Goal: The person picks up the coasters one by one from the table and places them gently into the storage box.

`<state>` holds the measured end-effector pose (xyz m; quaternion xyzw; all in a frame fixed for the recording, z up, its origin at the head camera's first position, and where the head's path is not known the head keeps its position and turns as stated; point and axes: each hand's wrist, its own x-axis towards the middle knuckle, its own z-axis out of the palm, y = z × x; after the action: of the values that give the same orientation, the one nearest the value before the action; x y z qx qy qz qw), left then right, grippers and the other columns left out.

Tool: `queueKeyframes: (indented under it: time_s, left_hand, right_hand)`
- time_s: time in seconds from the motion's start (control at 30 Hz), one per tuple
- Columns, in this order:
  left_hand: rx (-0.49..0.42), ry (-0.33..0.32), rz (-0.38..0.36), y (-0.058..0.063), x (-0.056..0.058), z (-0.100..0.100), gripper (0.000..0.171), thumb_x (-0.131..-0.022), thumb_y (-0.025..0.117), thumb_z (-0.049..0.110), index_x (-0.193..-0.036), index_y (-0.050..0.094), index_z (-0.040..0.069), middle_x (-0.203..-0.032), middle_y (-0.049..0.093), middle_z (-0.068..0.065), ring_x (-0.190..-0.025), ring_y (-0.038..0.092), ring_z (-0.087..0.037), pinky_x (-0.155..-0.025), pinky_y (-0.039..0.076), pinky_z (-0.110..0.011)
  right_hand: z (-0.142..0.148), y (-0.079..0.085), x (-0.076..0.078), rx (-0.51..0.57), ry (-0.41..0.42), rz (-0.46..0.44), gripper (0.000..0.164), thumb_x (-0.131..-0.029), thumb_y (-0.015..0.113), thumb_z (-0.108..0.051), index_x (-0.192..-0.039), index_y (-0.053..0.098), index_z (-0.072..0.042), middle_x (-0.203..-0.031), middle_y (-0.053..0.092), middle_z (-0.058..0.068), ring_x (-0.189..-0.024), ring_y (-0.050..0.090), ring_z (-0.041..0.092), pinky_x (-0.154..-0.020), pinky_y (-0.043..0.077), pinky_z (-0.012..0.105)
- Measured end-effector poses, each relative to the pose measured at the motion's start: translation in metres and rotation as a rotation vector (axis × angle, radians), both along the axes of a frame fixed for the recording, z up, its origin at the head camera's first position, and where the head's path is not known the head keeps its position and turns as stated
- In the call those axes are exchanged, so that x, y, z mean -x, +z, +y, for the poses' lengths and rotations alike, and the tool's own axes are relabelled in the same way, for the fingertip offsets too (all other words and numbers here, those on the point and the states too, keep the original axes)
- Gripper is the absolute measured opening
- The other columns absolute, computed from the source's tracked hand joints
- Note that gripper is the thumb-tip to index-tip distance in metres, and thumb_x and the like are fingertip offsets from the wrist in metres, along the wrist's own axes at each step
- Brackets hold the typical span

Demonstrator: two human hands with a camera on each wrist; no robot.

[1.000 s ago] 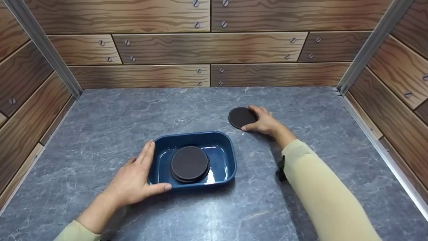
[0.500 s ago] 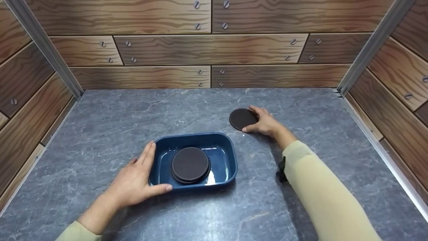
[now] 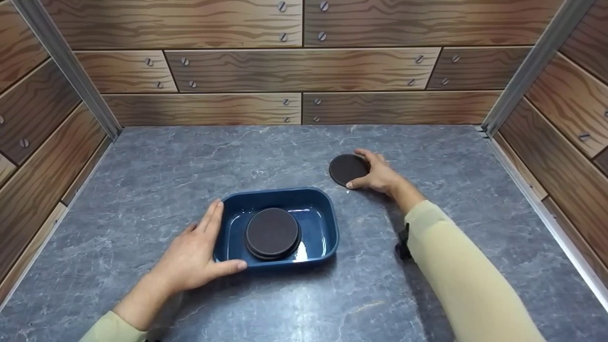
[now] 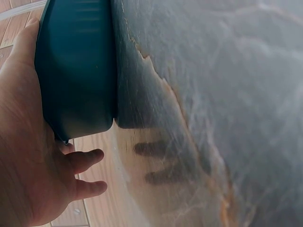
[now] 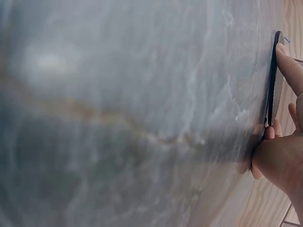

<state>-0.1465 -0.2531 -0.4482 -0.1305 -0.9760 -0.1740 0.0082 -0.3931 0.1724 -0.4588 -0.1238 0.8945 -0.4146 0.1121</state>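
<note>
A blue rectangular dish (image 3: 327, 228) holds a small stack of round dark brown coasters (image 3: 272, 232) with stitched edges. My left hand (image 3: 192, 259) lies spread around the dish's near left corner, thumb along the front rim and straight fingers against the left side. In the left wrist view, the thumb lies along the wall of the dish (image 4: 78, 71) while other fingers stick out free below. Beyond the dish to the right, my right hand (image 3: 377, 175) holds another dark coaster (image 3: 347, 169) by its edge between thumb and fingers. The right wrist view shows this coaster (image 5: 274, 80) edge-on, close over the tabletop.
The grey marbled tabletop (image 3: 190, 152) reflects the light near its front. Wood-patterned panels (image 3: 299, 69) with screws enclose it at the back and both sides. Metal corner posts (image 3: 66, 71) stand where the panels meet. A dark strap (image 3: 403, 244) sits at the right wrist.
</note>
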Motion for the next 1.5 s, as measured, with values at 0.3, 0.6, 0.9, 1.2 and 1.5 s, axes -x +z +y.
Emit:
queueKeyframes:
  time_s: [0.3,0.6,0.9,1.2,1.5]
  left_hand:
    - [0.003,0.007,-0.007,0.002,0.000,-0.001,0.133,-0.083,0.063,0.087,-0.170,0.008,0.002,-0.176,0.011,-0.019,-0.139,0.051,-0.050,-0.116,0.036,-0.068]
    - [-0.004,0.002,-0.010,0.000,0.000,0.000,0.133,-0.083,0.064,0.086,-0.170,0.008,0.002,-0.176,0.011,-0.019,-0.142,0.049,-0.048,-0.117,0.035,-0.068]
    - [-0.001,0.006,-0.021,-0.001,0.000,0.000,0.133,-0.084,0.063,0.086,-0.170,0.008,0.002,-0.176,0.011,-0.020,-0.142,0.049,-0.048,-0.116,0.035,-0.068]
    - [0.003,-0.005,-0.001,0.002,0.002,0.001,0.135,-0.082,0.060,0.090,-0.170,0.008,0.001,-0.176,0.009,-0.019,-0.138,0.051,-0.051,-0.115,0.037,-0.069]
    - [0.006,-0.010,0.017,-0.001,0.001,-0.001,0.134,-0.083,0.062,0.087,-0.169,0.010,-0.001,-0.176,0.012,-0.021,-0.137,0.053,-0.051,-0.115,0.037,-0.069]
  right_hand:
    - [-0.002,-0.001,-0.001,0.059,-0.033,0.011,0.110,-0.072,0.098,-0.012,-0.163,0.036,-0.014,-0.156,0.027,0.029,-0.141,0.031,0.044,-0.124,0.020,0.055]
    - [0.000,-0.005,-0.005,0.051,-0.058,0.012,0.111,-0.073,0.099,-0.017,-0.163,0.036,-0.016,-0.157,0.022,0.030,-0.143,0.028,0.045,-0.124,0.021,0.057]
    - [0.005,-0.002,-0.007,0.012,-0.032,0.020,0.093,-0.084,0.092,-0.020,-0.161,0.042,-0.011,-0.160,0.028,0.030,-0.146,0.030,0.045,-0.124,0.022,0.056]
    - [0.014,0.006,-0.011,0.047,-0.039,-0.015,0.074,-0.093,0.084,-0.019,-0.158,0.049,-0.008,-0.167,0.034,0.025,-0.152,0.031,0.043,-0.126,0.022,0.054]
    - [0.015,0.016,-0.019,0.147,-0.040,0.015,0.067,-0.090,0.085,-0.013,-0.150,0.058,0.000,-0.158,0.048,0.026,-0.146,0.042,0.040,-0.124,0.029,0.045]
